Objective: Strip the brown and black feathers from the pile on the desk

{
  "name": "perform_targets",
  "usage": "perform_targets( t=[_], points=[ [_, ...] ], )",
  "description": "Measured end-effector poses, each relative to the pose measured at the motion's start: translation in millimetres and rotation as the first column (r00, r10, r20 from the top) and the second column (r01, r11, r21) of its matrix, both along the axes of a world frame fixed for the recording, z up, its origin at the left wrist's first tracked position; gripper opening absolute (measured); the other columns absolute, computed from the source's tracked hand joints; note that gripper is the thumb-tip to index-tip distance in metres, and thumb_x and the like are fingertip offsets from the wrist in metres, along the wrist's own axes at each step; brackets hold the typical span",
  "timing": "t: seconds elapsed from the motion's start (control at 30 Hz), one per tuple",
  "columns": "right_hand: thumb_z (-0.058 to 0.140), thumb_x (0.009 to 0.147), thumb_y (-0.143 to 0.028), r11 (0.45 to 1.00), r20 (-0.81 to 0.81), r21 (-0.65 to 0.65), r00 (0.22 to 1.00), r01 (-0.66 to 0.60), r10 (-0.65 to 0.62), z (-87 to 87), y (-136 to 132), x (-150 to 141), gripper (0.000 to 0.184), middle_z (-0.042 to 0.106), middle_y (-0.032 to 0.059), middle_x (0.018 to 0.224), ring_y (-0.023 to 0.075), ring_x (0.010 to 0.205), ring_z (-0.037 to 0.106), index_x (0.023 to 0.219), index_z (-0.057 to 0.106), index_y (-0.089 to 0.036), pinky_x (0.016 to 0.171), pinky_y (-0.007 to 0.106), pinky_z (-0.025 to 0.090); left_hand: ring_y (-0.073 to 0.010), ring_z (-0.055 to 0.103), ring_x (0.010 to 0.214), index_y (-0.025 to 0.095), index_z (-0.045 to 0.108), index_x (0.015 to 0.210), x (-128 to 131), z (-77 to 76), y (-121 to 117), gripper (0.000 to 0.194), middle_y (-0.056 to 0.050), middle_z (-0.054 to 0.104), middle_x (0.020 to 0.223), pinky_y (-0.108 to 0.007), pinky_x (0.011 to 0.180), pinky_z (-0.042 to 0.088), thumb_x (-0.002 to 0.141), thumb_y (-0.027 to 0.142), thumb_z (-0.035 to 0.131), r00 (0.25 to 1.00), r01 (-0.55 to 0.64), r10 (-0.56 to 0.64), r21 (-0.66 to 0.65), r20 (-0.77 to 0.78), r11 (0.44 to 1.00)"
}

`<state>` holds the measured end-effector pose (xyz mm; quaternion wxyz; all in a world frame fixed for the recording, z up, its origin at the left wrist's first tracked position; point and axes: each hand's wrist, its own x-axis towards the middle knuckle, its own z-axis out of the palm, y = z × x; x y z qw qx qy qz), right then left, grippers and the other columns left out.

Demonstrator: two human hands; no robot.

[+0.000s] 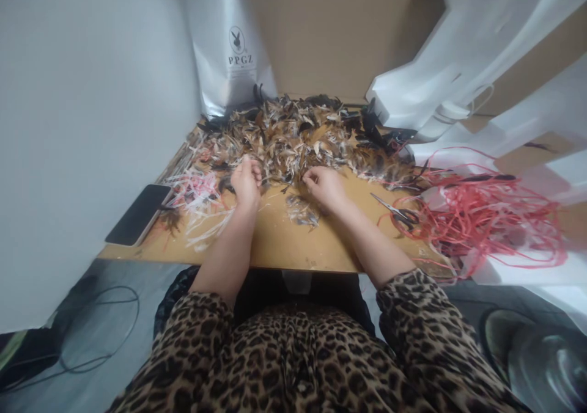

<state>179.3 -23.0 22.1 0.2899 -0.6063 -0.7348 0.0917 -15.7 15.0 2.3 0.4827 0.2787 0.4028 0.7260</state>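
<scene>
Tan tabletop, feather heap behind, both hands' fingers curled — grip unclear, scissors right.

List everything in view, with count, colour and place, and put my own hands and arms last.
Feather pile: one, brown, black and cream, table's back half
Loose feather clump: one, greyish, in front of the pile
Table: one, tan, centre
Phone: one, dark screen, left edge
Shredded strips: uncountable, pink and white, left
Scissors: one pair, dark handles, right
Stringy ribbon: one tangle, red, far right
PPGZ bag: one, silvery white, back left
Cardboard: brown, behind the pile
Cable: dark, floor, left
Left hand: one, bare, at the pile's front
Right hand: one, bare, likewise
Sleeves: two, leopard print, below
</scene>
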Motion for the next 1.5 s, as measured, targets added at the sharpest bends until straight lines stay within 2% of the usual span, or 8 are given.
perform_targets(
  t=[0.23,0.47,0.6,0.8,0.93,1.1,1.33,1.5],
  points=[
    [0.047,0.086,-0.025,0.98,0.205,-0.018,0.959,-0.197,0.196,3.3,4,-47,0.02,0.067,0.0046,0.092,0.0197,0.084,0.059,0.088,0.067,-0.022,0.071,0.029,0.04,-0.0032,0.032,0.035,0.019,0.043,0.068,-35,6.8,11,0.048,0.007,0.038,0.049,-0.019,0.035,0.017,0.078,0.065,0.052,0.964,-0.217,0.215,-0.005,0.156,0.976],
    [0.046,0.087,-0.023,0.932,0.405,0.075,0.865,-0.355,0.297,7.2,17,-94,0.027,0.06,0.0124,0.113,0.0283,0.107,0.048,0.107,0.063,-0.017,0.086,0.039,0.037,-0.0038,0.031,0.036,0.019,0.04,0.07,-48,6.7,15,0.046,0.007,0.036,0.05,-0.02,0.036,0.017,0.084,0.063,0.043,0.93,-0.333,0.333,-0.027,0.155,0.943],
    [0.039,0.089,-0.018,0.892,0.437,0.08,0.82,-0.445,0.37,5.7,33,-118,0.036,0.056,0.0146,0.126,0.0297,0.118,0.042,0.12,0.056,-0.014,0.093,0.042,0.033,-0.0031,0.03,0.037,0.019,0.038,0.072,-58,7.1,18,0.045,0.008,0.034,0.052,-0.02,0.037,0.016,0.086,0.063,0.038,0.908,-0.393,0.396,-0.048,0.137,0.918],
    [0.028,0.093,-0.016,0.892,0.503,0.055,0.784,-0.45,0.364,-6.0,62,-145,0.044,0.053,0.015,0.133,0.0304,0.128,0.035,0.133,0.046,-0.014,0.102,0.049,0.026,-0.0031,0.028,0.039,0.019,0.038,0.073,-64,8.3,18,0.037,0.007,0.034,0.054,-0.02,0.039,0.015,0.09,0.052,0.035,0.881,-0.439,0.446,-0.079,0.16,0.895],
    [0.027,0.094,-0.016,0.915,0.57,0.038,0.761,-0.403,0.311,-10.5,76,-156,0.043,0.062,0.0133,0.12,0.0289,0.121,0.041,0.129,0.053,-0.016,0.104,0.053,0.02,-0.0033,0.028,0.039,0.019,0.039,0.073,-65,5.3,19,0.039,0.007,0.034,0.056,-0.02,0.039,0.016,0.089,0.054,0.036,0.878,-0.448,0.458,-0.099,0.137,0.889],
    [0.039,0.09,-0.016,0.905,0.595,0.001,0.728,-0.425,0.341,-4.6,81,-143,0.032,0.066,0.0137,0.105,0.0291,0.112,0.044,0.093,0.071,-0.014,0.103,0.052,0.022,-0.0034,0.028,0.041,0.018,0.04,0.072,-68,-1.4,24,0.041,0.007,0.035,0.056,-0.021,0.04,0.016,0.087,0.057,0.04,0.869,-0.46,0.475,-0.129,0.136,0.879],
    [0.04,0.091,-0.021,0.858,0.664,0.018,0.648,-0.513,0.373,2.6,64,-85,0.031,0.064,0.0118,0.099,0.027,0.106,0.041,0.089,0.071,-0.017,0.101,0.048,0.021,-0.0032,0.029,0.041,0.019,0.039,0.072,-71,-8.0,27,0.04,0.007,0.034,0.056,-0.022,0.041,0.017,0.085,0.057,0.042,0.88,-0.436,0.455,-0.145,0.135,0.888],
    [0.039,0.092,-0.021,0.87,0.713,0.003,0.611,-0.494,0.344,2.2,51,-48,0.031,0.062,0.0109,0.098,0.0256,0.105,0.04,0.09,0.069,-0.018,0.102,0.047,0.02,-0.0035,0.029,0.04,0.018,0.041,0.072,-69,-10.0,29,0.038,0.007,0.035,0.053,-0.021,0.04,0.017,0.087,0.053,0.042,0.874,-0.435,0.46,-0.17,0.153,0.884]
  ],
)
